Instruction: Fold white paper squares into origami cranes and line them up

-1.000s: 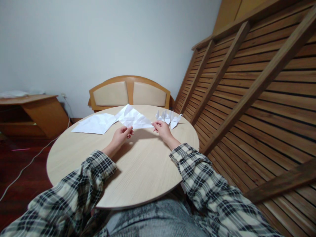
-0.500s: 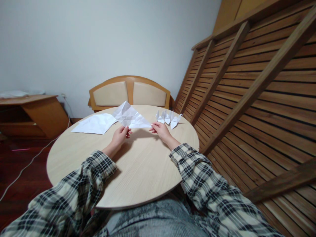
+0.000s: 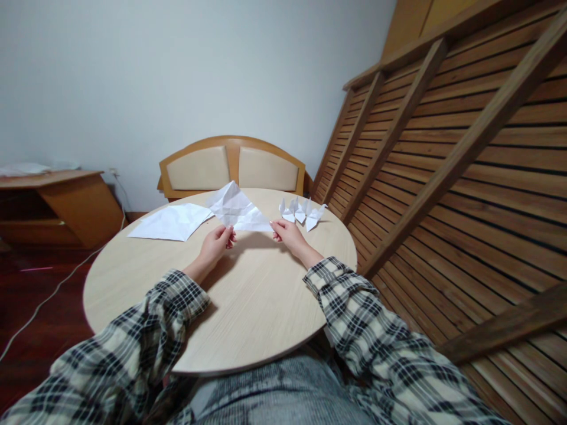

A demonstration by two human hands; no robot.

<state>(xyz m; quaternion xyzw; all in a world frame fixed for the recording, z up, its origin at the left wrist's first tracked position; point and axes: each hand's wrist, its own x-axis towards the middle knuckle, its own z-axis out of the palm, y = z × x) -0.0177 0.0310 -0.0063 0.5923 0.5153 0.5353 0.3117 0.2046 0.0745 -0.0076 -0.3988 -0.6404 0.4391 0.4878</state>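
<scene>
A creased sheet of white paper, roughly triangular with its peak pointing away from me, is held up over the table. My left hand pinches its near edge toward the left. At the right corner, my right hand grips it between thumb and fingers. Several folded white paper cranes stand just beyond my right hand. Left of the held sheet, a flat stack of white paper lies on the table, its right end partly behind the held sheet.
The round pale wooden table is in front of my lap. Behind it stands a padded wooden headboard. A slatted wooden panel leans along the right. A wooden cabinet and a cable are at the left.
The held paper has shifted slightly to the right and its peak has tilted a little. Both hands keep their grip. The cranes and paper stack have not moved.
</scene>
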